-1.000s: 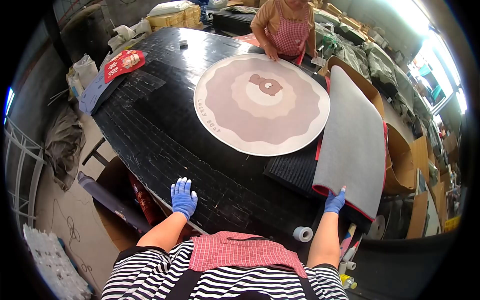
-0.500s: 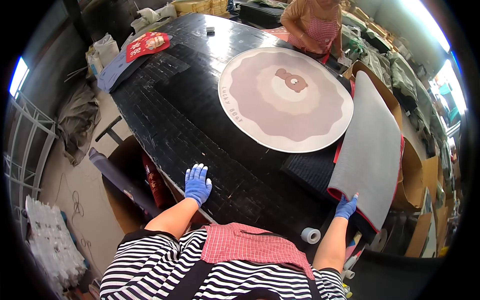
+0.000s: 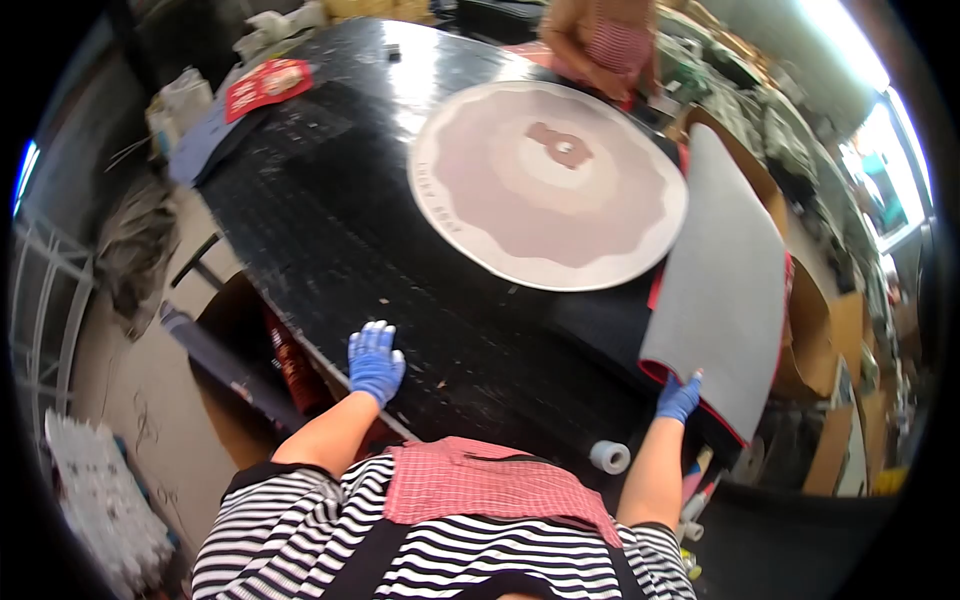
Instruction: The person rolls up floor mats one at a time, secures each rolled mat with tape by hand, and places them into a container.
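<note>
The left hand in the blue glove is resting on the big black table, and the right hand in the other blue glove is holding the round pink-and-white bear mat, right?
Not quite: the right hand is holding the edge of the grey mat with red trim, not the round bear mat. The head view shows it. The left hand is indeed resting on the black table.

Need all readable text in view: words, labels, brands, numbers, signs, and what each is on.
Round mat: "LUCKY BEAR", as best I can tell; the letters are blurred.
Red piece at the table's far left: pale characters, too blurred to read.
Dark red roll below the table edge: pale markings, too blurred to read.
Grey sheet: none visible.
</note>
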Motion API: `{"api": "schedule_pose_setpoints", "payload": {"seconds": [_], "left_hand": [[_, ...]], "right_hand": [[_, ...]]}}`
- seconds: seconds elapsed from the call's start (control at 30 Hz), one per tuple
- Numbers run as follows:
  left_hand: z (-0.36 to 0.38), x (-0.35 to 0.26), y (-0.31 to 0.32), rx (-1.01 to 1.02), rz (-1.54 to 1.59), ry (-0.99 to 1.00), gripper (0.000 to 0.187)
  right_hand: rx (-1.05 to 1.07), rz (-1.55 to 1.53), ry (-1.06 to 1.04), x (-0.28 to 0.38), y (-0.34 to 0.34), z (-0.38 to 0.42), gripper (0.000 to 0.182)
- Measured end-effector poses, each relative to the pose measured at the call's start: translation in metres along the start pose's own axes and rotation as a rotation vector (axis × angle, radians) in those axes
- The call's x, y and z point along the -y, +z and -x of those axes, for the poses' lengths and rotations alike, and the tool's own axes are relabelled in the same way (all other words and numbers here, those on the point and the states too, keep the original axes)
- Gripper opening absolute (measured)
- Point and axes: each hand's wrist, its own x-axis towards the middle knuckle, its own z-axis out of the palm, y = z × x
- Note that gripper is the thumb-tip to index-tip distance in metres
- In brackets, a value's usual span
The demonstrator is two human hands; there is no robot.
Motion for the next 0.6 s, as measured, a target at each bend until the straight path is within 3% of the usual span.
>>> {"api": "schedule_pose_setpoints", "payload": {"seconds": [0.1,0.27,0.37,0.47,0.53,0.6], "left_hand": [[0.002,0.01,0.017,-0.061,-0.033,0.037,0.056],[0.002,0.008,0.015,-0.021,-0.057,0.031,0.059],[0.002,0.01,0.018,-0.011,-0.07,0.028,0.059],[0.002,0.012,0.022,-0.008,-0.056,0.027,0.058],[0.002,0.009,0.017,-0.005,-0.042,0.02,0.057],[0.003,0.012,0.021,-0.02,-0.035,0.024,0.057]], "right_hand": [[-0.015,-0.259,0.052,0.007,0.016,0.018,0.054],[-0.043,-0.311,0.082,0.009,0.02,0.019,0.041],[-0.101,-0.256,0.111,0.027,0.032,0.028,0.043],[0.096,-0.309,-0.099,0.102,0.05,0.007,0.041],[0.229,-0.159,-0.187,0.189,0.072,-0.023,0.041],[0.404,0.015,-0.404,0.281,0.117,-0.036,0.037]]}}
